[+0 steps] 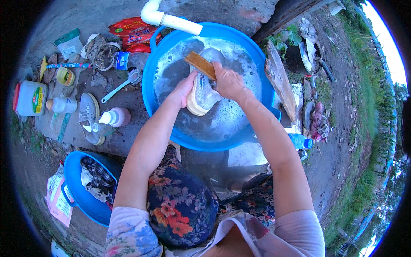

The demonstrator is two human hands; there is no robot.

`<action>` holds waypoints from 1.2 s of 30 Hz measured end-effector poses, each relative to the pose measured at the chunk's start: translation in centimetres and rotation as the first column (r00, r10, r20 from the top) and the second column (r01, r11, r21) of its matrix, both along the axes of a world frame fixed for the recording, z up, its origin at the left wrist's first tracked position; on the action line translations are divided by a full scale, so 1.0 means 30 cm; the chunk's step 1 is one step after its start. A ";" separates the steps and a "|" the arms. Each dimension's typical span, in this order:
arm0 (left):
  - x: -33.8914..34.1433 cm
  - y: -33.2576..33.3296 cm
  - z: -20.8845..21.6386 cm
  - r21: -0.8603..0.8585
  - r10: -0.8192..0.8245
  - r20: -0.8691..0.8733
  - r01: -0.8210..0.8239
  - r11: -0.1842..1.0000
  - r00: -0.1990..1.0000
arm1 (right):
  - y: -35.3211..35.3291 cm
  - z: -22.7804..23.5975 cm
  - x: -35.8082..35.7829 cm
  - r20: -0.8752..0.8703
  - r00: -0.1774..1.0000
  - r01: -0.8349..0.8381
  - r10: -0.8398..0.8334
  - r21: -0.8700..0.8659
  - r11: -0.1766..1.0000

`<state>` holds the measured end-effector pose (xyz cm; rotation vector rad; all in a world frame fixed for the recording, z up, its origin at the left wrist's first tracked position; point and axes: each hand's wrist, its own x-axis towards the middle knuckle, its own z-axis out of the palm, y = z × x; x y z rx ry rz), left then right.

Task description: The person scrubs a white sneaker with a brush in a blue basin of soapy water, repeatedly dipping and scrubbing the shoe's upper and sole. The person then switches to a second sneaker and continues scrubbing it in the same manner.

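Over a wide blue tub (147,81) of foamy grey water, I hold a white mesh sneaker (204,92) with its heel toward me. My left hand (186,88) is closed on the shoe's left side. A scrubbing brush with a wooden back (200,65) lies slantwise across the upper part of the shoe. My right hand (230,81) grips the brush at its right end; the bristles are hidden beneath the wood. Suds (235,115) float around the shoe.
A white pipe (171,20) juts over the tub's far rim. On the left lie a grey sneaker (89,118), a long-handled brush (120,85), a pump bottle (115,117) and a plastic jug (32,98). A blue bucket of clothes (83,195) stands near left; a stone slab (279,81) leans at right.
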<state>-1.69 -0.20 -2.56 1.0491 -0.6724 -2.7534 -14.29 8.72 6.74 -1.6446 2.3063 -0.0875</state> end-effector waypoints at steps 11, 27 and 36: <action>-0.006 -0.002 -0.003 0.038 -0.053 0.017 0.052 0.998 0.998 | -0.045 -0.032 -0.133 0.303 0.931 0.305 -0.201 -0.350 0.886; -0.023 0.001 -0.099 -0.579 0.025 0.501 0.313 0.753 0.865 | 0.031 -0.202 -0.211 0.464 0.762 0.510 -0.451 -0.003 0.860; -0.010 -0.006 -0.004 0.060 0.083 -0.066 -0.080 0.995 0.994 | 0.324 0.280 -0.159 0.868 0.189 0.400 -0.459 0.359 0.843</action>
